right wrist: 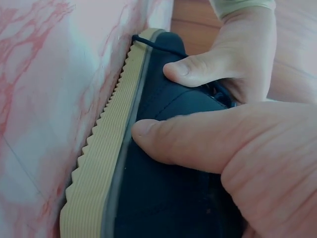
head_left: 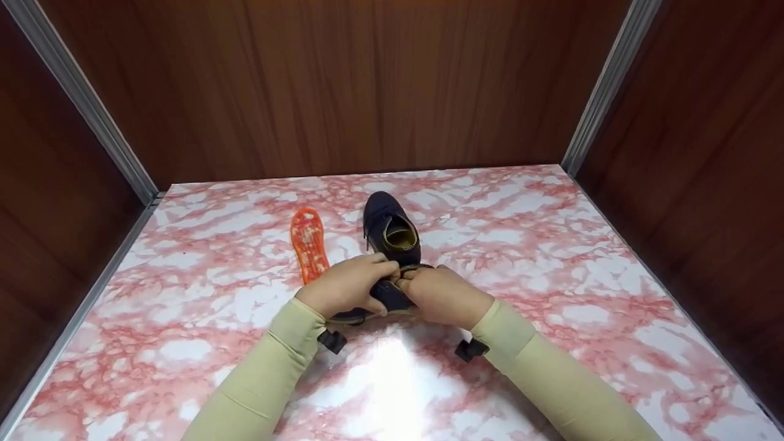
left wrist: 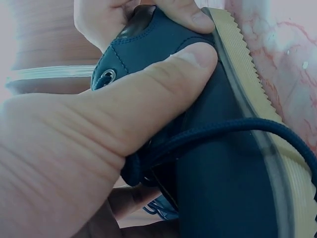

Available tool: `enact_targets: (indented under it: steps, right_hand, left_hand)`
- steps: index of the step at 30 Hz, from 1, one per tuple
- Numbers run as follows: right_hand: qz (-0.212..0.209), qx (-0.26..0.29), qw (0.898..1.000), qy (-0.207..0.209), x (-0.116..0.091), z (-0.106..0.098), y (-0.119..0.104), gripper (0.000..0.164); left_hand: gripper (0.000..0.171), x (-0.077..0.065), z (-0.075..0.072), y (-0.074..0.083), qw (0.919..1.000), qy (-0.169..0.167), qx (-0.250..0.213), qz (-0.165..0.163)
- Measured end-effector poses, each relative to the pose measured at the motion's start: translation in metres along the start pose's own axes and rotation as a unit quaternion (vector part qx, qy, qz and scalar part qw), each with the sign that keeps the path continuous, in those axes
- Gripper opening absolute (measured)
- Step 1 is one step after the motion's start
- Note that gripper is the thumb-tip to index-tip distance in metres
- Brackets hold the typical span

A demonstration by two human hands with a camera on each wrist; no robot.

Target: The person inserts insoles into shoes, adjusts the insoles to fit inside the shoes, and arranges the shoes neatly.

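A dark navy lace-up shoe [head_left: 390, 295] with a beige ridged sole lies on the tabletop, toe to the left. My left hand [head_left: 349, 285] grips its middle near the laces; in the left wrist view the thumb [left wrist: 168, 84] presses the outer side. On the heel half, my right hand [head_left: 450, 297] holds the collar, its thumb [right wrist: 173, 136] flat against the side in the right wrist view. The fingers at the shoe's opening are partly hidden. A loose lace [left wrist: 233, 126] crosses the upper toward the sole.
A second dark shoe [head_left: 381, 214] stands just behind, toe pointing away, its yellowish lining showing. Left of it lies an orange insole [head_left: 308, 239], its near end hidden by my left hand. Brown wood-look panels [head_left: 367, 92] enclose the red-and-white marbled tabletop [head_left: 202, 294].
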State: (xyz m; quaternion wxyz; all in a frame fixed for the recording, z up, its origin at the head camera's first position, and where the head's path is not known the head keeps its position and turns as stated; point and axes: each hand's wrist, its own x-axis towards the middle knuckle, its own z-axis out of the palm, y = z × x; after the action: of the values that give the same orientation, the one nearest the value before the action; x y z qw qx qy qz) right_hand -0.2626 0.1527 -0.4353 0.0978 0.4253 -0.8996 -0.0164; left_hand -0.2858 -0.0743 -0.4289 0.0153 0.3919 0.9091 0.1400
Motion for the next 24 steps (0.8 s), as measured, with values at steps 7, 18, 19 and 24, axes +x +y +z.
enact_targets:
  steps: [7,18,19,24]
  right_hand:
    - [0.000,0.006,1.000,0.006,-0.0006,0.0009,0.0004,0.036]
    - [0.008,-0.015,1.000,0.001,0.0011,0.0020,0.0000,0.026]
    - [0.011,-0.018,1.000,0.000,0.0008,0.0023,-0.0006,0.027]
    - [0.024,-0.017,1.000,0.007,-0.0012,0.0006,-0.0030,0.028]
  left_hand:
    - [0.057,-0.0008,0.0012,-0.0014,0.9999,0.009,0.009,0.012]
    - [0.056,-0.0026,-0.0001,-0.0020,0.9999,0.011,0.004,0.007]
    - [0.056,-0.0027,-0.0002,-0.0017,0.9999,0.011,0.004,0.008]
    - [0.056,-0.0019,-0.0004,-0.0003,0.9999,0.008,0.006,0.011]
